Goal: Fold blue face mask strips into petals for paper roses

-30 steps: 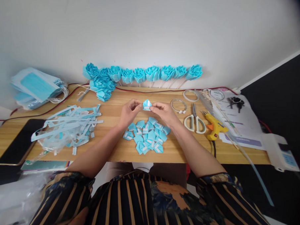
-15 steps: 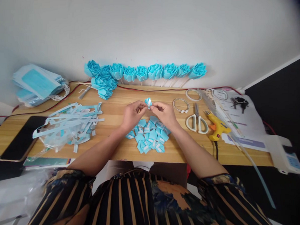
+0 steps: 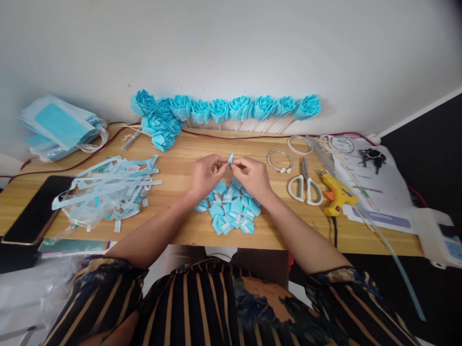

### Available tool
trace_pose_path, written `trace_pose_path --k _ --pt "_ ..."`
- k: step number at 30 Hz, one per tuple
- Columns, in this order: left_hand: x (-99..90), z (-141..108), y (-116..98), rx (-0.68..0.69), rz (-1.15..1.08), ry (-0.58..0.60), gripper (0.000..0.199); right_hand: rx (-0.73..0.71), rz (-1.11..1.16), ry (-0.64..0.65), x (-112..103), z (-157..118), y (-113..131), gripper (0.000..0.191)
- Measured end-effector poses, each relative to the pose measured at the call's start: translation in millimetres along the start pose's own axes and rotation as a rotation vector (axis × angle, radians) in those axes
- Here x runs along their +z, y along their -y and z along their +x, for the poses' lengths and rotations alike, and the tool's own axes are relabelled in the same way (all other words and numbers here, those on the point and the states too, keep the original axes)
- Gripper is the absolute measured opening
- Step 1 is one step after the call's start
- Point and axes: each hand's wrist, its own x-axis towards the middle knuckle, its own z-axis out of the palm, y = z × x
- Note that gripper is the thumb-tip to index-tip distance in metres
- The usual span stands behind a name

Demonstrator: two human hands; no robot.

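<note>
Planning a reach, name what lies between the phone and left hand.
The head view shows a heap of strips, then wooden tabletop, between phone and left hand.

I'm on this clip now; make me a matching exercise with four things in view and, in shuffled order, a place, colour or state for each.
Column one:
1. Folded blue piece
2. Glue gun
3. Scissors
4. Phone

Column two:
A. White-handled, with the grips toward the person
B. Dark-screened, near the left end of the table
C. Pinched between the left hand and the right hand
D. Yellow and orange

Right pairs: 1-C, 2-D, 3-A, 4-B
</note>
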Motion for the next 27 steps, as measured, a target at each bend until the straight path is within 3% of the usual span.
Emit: trace_pose_path --k 17,27 --pt "5.0 -3.0 1.7 -0.074 0.028 0.020 0.013 -0.103 -0.132 0.017 1.5 -2.0 -1.8 0.015" --pt "3.6 -2.4 -2.6 -0.094 0.020 0.035 0.016 -0.066 -0.150 0.041 0.3 -2.6 -0.3 0.015"
